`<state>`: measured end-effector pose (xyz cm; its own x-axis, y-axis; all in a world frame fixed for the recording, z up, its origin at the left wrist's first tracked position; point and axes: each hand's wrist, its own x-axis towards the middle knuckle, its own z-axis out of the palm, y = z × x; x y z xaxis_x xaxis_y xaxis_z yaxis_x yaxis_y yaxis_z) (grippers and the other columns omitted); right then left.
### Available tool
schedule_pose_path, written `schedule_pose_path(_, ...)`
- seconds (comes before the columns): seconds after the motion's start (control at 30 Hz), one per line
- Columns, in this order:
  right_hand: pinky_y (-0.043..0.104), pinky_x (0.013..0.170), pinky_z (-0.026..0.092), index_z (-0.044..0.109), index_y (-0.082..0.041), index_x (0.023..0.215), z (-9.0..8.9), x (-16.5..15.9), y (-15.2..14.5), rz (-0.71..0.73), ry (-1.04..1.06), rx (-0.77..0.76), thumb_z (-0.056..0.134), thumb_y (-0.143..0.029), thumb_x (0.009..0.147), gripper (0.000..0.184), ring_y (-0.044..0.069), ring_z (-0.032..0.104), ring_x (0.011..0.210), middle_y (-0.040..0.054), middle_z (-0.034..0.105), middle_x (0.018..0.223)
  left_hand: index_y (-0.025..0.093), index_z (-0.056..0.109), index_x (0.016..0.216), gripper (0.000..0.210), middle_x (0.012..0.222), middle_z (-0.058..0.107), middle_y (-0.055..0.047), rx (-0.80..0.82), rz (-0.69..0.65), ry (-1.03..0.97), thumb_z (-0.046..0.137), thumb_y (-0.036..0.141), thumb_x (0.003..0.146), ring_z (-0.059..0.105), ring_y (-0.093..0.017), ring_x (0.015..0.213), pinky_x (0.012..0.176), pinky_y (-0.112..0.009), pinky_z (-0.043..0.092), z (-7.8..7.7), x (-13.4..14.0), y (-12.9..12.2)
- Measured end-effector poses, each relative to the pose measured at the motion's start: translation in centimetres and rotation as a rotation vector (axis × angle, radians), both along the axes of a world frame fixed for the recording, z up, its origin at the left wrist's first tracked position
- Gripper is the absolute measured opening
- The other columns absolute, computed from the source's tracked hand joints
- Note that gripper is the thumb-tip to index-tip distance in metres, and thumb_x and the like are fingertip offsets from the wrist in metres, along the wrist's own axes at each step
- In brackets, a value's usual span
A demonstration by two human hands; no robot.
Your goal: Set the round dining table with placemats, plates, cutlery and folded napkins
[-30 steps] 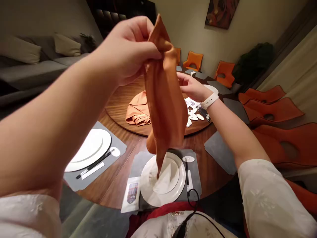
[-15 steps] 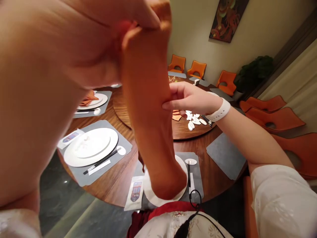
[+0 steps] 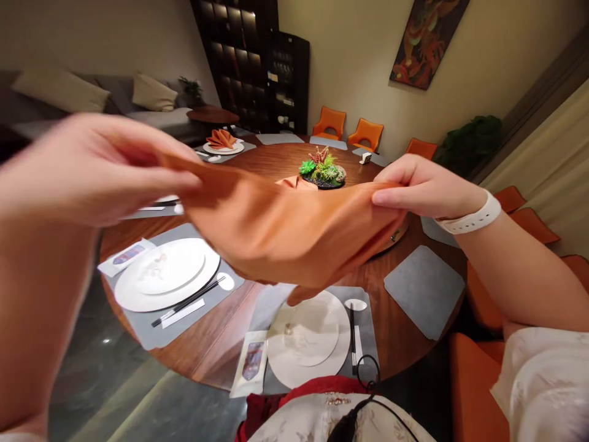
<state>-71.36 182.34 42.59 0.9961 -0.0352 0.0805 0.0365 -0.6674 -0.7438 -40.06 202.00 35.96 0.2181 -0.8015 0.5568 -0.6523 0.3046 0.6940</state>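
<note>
An orange cloth napkin [image 3: 280, 230] hangs stretched sideways between my two hands, above the table. My left hand [image 3: 115, 169] pinches its left end between thumb and fingers. At the other end my right hand [image 3: 418, 190], with a white band at the wrist, grips a corner the same way. The cloth sags in folds, and a loose tip dangles over the stacked white plates [image 3: 308, 344] of the nearest setting. Those plates rest on a grey placemat [image 3: 368, 362], with black chopsticks [image 3: 353, 337] to their right and a printed white packet [image 3: 251, 362] to their left.
Another setting with white plates [image 3: 133, 291] lies to the left on the round wooden table [image 3: 216, 344]. A bare grey placemat [image 3: 426, 291] is at right. Farther back are a plant centrepiece [image 3: 322, 169], a folded orange napkin [image 3: 221, 139] on a plate, and orange chairs [image 3: 330, 123].
My left hand has come down and left from high near the camera. My right hand has moved right. The napkin has gone from hanging vertically to being stretched sideways between both hands.
</note>
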Motion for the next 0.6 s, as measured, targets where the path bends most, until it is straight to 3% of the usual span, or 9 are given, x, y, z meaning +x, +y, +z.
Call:
schedule_pose_path(0.07,0.017,0.046,0.026,0.032,-0.017,0.053,1.0,0.4,0.8,0.07,-0.045,-0.034,0.067,-0.055,0.088,0.062,0.004,0.026,0.053,-0.0055,0.024,0.057,0.019,0.074,0.071,0.032,0.105,0.071,-0.007,0.027,-0.123,-0.078,0.082,0.051,0.07,0.067,-0.024,0.094,0.088,-0.048,0.057,-1.7,-2.6,-1.8)
schedule_pose_path(0.13,0.017,0.049,0.031,0.028,-0.018,0.053,1.6,1.1,1.6,0.163,-0.009,-0.051,0.069,-0.054,0.086,0.064,0.004,0.027,0.053,-0.0056,0.022,0.057,0.02,0.073,0.069,0.031,0.14,0.057,-0.009,-0.023,-0.269,-0.192,0.078,0.049,0.075,0.053,-0.03,0.127,0.108,-0.05,0.045,-3.1,-5.9,-3.8)
schedule_pose_path(0.17,0.017,0.051,0.035,0.027,-0.018,0.053,1.8,1.3,1.9,0.21,0.022,-0.058,0.07,-0.052,0.086,0.064,0.004,0.027,0.053,-0.0057,0.021,0.057,0.02,0.072,0.069,0.031,0.146,0.051,-0.009,-0.053,-0.335,-0.226,0.075,0.049,0.078,0.047,-0.03,0.135,0.113,-0.048,0.041,-3.6,-7.5,-4.6)
schedule_pose_path(0.2,0.017,0.054,0.039,0.027,-0.019,0.053,1.9,1.5,2.1,0.255,0.044,-0.064,0.07,-0.05,0.086,0.063,0.005,0.028,0.054,-0.0058,0.021,0.057,0.02,0.071,0.069,0.03,0.145,0.052,-0.009,-0.064,-0.389,-0.245,0.073,0.049,0.08,0.046,-0.029,0.136,0.113,-0.046,0.041,-4.1,-9.0,-5.4)
schedule_pose_path(0.27,0.02,0.061,0.045,0.028,-0.018,0.052,2.0,1.3,1.9,0.314,0.054,-0.074,0.07,-0.047,0.087,0.061,0.004,0.032,0.053,-0.0058,0.022,0.057,0.021,0.069,0.071,0.03,0.125,0.066,-0.011,-0.015,-0.478,-0.24,0.068,0.048,0.084,0.058,-0.026,0.12,0.102,-0.039,0.05,-4.8,-11.0,-6.3)
schedule_pose_path(0.33,0.024,0.068,0.05,0.031,-0.018,0.051,2.2,0.3,1.4,0.274,0.03,-0.079,0.069,-0.05,0.087,0.061,0.004,0.037,0.054,-0.0058,0.026,0.055,0.021,0.067,0.076,0.029,0.096,0.071,-0.009,0.075,-0.522,-0.216,0.062,0.046,0.089,0.066,-0.02,0.093,0.084,-0.031,0.055,-5.4,-11.9,-6.7)
schedule_pose_path(0.4,0.028,0.073,0.052,0.036,-0.017,0.051,2.6,-1.3,0.8,0.168,0.03,-0.094,0.067,-0.055,0.086,0.06,0.005,0.045,0.057,-0.0055,0.033,0.055,0.02,0.066,0.078,0.029,0.081,0.069,-0.005,0.143,-0.553,-0.2,0.059,0.045,0.091,0.065,-0.015,0.076,0.071,-0.025,0.053,-5.7,-12.0,-6.8)
schedule_pose_path(0.5,0.031,0.08,0.052,0.051,-0.015,0.057,3.8,-4.1,0.7,0.092,0.022,-0.152,0.064,-0.049,0.088,0.048,0.006,0.055,0.065,-0.0045,0.049,0.06,0.019,0.065,0.076,0.029,0.074,0.068,-0.003,0.191,-0.579,-0.202,0.062,0.045,0.089,0.062,-0.013,0.067,0.063,-0.022,0.049,-5.3,-11.3,-6.9)
schedule_pose_path(0.6,0.03,0.081,0.052,0.068,-0.018,0.079,4.7,-6.4,1.1,0.001,-0.035,-0.314,0.063,-0.041,0.091,0.026,0.013,0.064,0.085,-0.0003,0.066,0.077,0.019,0.064,0.073,0.028,0.067,0.064,0.0,0.18,-0.515,-0.18,0.067,0.043,0.086,0.057,-0.011,0.06,0.055,-0.021,0.044,-3.8,-10.2,-6.7)
